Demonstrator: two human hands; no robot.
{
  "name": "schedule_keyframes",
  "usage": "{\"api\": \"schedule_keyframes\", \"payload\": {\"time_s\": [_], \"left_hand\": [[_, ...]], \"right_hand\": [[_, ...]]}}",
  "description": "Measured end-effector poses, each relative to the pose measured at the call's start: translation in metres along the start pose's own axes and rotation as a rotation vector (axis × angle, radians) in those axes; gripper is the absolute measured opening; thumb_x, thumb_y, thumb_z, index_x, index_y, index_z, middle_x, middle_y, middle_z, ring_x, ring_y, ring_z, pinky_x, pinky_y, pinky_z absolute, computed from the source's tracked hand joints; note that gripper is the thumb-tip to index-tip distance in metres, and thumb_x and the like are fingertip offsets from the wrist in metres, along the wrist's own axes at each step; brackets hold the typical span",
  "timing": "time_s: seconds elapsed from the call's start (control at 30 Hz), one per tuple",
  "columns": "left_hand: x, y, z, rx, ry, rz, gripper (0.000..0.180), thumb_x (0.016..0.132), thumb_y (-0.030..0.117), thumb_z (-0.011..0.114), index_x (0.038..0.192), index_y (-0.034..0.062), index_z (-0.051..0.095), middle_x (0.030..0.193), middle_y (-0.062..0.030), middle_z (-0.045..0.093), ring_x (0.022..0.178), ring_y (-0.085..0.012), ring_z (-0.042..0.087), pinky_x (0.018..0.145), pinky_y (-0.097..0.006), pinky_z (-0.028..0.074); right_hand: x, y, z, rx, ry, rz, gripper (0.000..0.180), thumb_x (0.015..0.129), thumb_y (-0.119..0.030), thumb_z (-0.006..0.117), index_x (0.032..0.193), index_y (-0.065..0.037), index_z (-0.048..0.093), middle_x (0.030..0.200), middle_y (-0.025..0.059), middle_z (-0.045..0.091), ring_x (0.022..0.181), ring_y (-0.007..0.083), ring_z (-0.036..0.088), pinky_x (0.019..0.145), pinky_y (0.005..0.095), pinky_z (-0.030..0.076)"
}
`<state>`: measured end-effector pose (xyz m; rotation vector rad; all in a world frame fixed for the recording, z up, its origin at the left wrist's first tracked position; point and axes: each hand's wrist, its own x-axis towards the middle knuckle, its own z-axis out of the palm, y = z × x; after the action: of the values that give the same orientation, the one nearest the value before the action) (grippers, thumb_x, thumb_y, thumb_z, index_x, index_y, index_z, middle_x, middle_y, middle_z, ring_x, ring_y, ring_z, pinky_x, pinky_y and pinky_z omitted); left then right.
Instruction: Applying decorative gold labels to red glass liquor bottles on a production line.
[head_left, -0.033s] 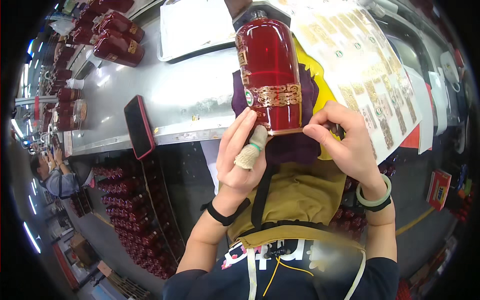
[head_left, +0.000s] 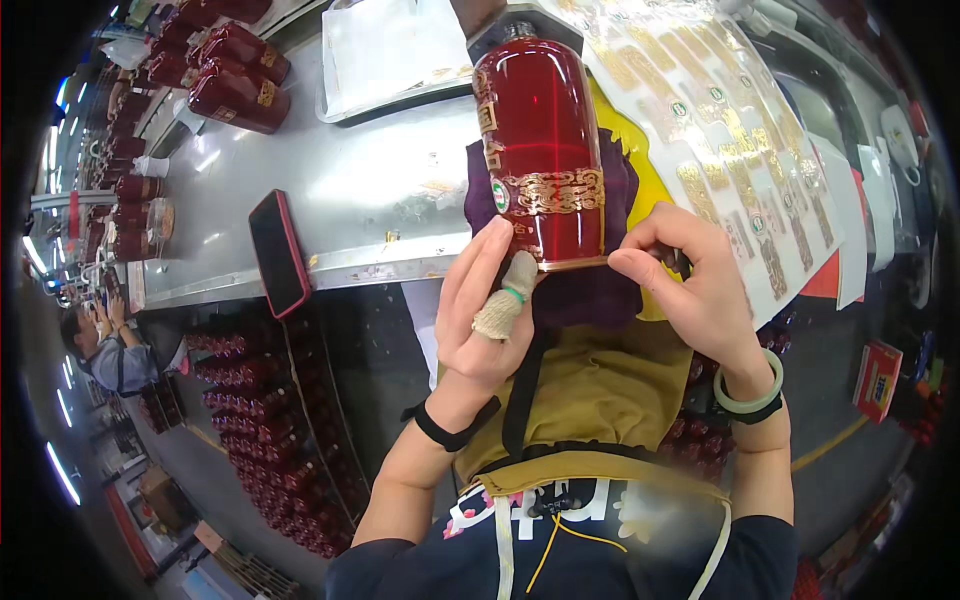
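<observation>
A deep red glass bottle (head_left: 545,115) with gold ornament lies on a purple cloth (head_left: 620,190), its neck away from me. Around its lower left corner my left hand (head_left: 480,300) is closed, fingers along the side. A knitted finger cover (head_left: 505,300) with a green band sits on the left thumb. At the lower right corner is my right hand (head_left: 690,275), its fingers curled and its thumb tip at the base edge. Something dark shows among the right fingers; whether it is a finger cover or a held thing, I cannot tell.
Gold stickers cover a white sheet (head_left: 720,130) on the right, beside a yellow sheet (head_left: 615,120). Left on the metal table (head_left: 400,215) are a phone (head_left: 278,255) at the front edge, a white-lined tray (head_left: 385,60) and red bottles (head_left: 238,95). Another person (head_left: 115,350) is far left.
</observation>
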<state>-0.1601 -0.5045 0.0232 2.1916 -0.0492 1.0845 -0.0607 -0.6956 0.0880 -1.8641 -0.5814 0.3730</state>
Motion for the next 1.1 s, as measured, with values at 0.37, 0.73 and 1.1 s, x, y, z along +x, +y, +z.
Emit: {"api": "schedule_keyframes", "payload": {"time_s": [0.37,0.73,1.1], "left_hand": [[0.016,0.011,0.002,0.104,-0.106,0.174,0.011,0.084,-0.009,0.075,0.093,-0.0079,0.069,0.128,-0.0231,0.069,0.124,-0.0443,0.062,0.098,-0.045,0.061],[0.008,-0.001,-0.001,0.045,-0.027,0.113,0.043,0.076,-0.013,0.082,0.117,-0.0116,0.070,0.120,-0.0236,0.073,0.113,-0.0374,0.072,0.097,-0.039,0.062],[0.017,0.005,0.006,0.083,-0.097,0.194,0.020,0.079,-0.002,0.081,0.098,-0.0002,0.076,0.124,-0.0169,0.072,0.119,-0.0385,0.065,0.092,-0.043,0.062]], "right_hand": [[0.002,0.007,0.000,-0.039,0.020,0.003,0.018,0.091,-0.012,0.078,0.086,0.003,0.070,0.075,0.0088,0.064,0.068,0.0167,0.058,0.065,0.0315,0.045],[0.001,0.001,0.000,-0.027,0.007,-0.024,0.017,0.090,-0.011,0.078,0.086,0.003,0.070,0.076,0.0082,0.063,0.067,0.0155,0.057,0.065,0.0306,0.045],[0.002,0.004,0.001,-0.044,0.012,-0.006,0.015,0.089,-0.011,0.079,0.087,0.002,0.071,0.075,0.0085,0.063,0.067,0.0164,0.058,0.064,0.0312,0.046]]}}
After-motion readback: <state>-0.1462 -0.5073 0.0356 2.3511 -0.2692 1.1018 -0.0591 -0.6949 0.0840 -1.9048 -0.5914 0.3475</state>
